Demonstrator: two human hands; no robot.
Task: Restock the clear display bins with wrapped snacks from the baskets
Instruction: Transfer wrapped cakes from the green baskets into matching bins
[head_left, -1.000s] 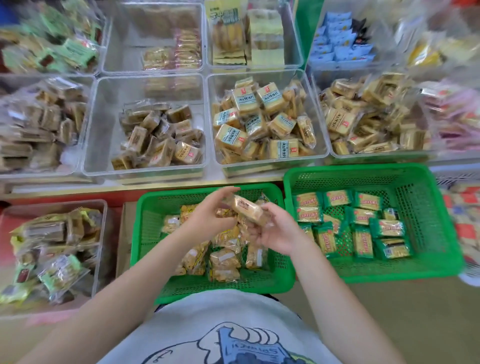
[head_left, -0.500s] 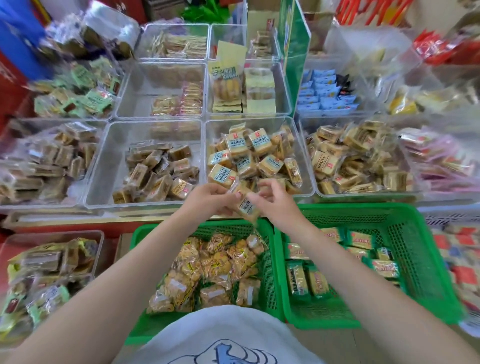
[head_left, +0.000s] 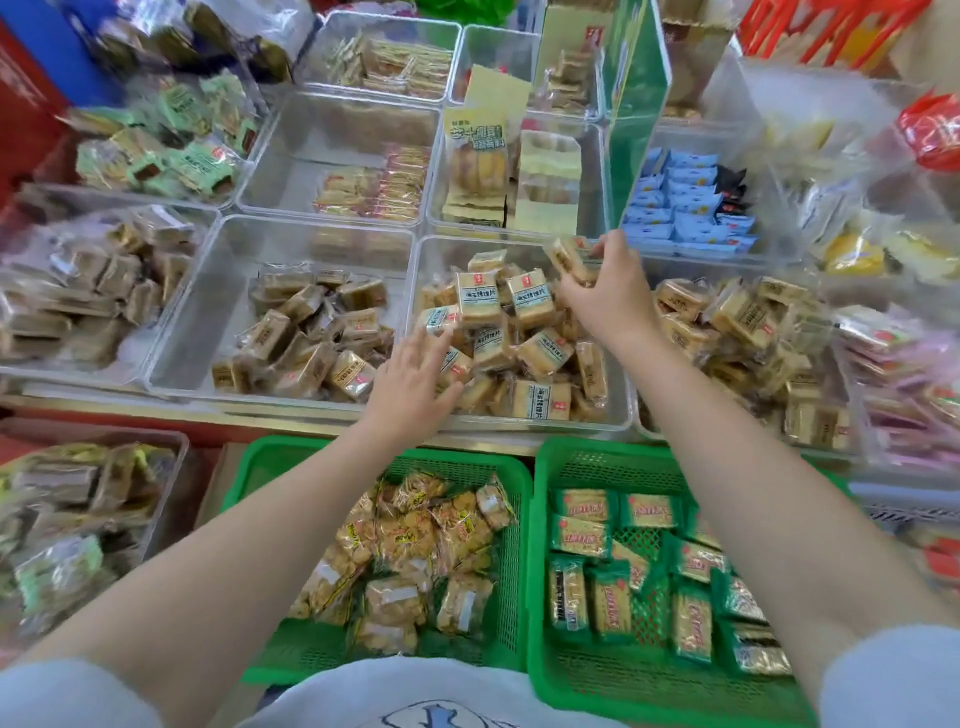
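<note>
My right hand (head_left: 605, 291) pinches a tan wrapped snack (head_left: 570, 257) over the back right corner of the middle clear bin (head_left: 524, 423). That bin holds several tan packets with blue-and-white labels (head_left: 478, 299). My left hand (head_left: 413, 379) reaches into the bin's front left, fingers spread and resting on the packets there. Below my arms stand two green baskets: the left basket (head_left: 514, 519) holds yellow-orange wrapped snacks (head_left: 415, 545), the right basket (head_left: 543, 597) holds green-edged packets (head_left: 613, 603).
Clear bins surround the middle one: a half-filled bin of brown packets (head_left: 306, 332) to its left, a full one (head_left: 743, 332) to its right, blue packets (head_left: 685, 208) behind. A green upright divider (head_left: 631, 109) stands at the back. A low bin (head_left: 78, 509) sits at the lower left.
Both hands have risen from above the left basket to the middle bin. The snack once held between both hands is now in my right hand alone; my left hand has dropped onto the packets.
</note>
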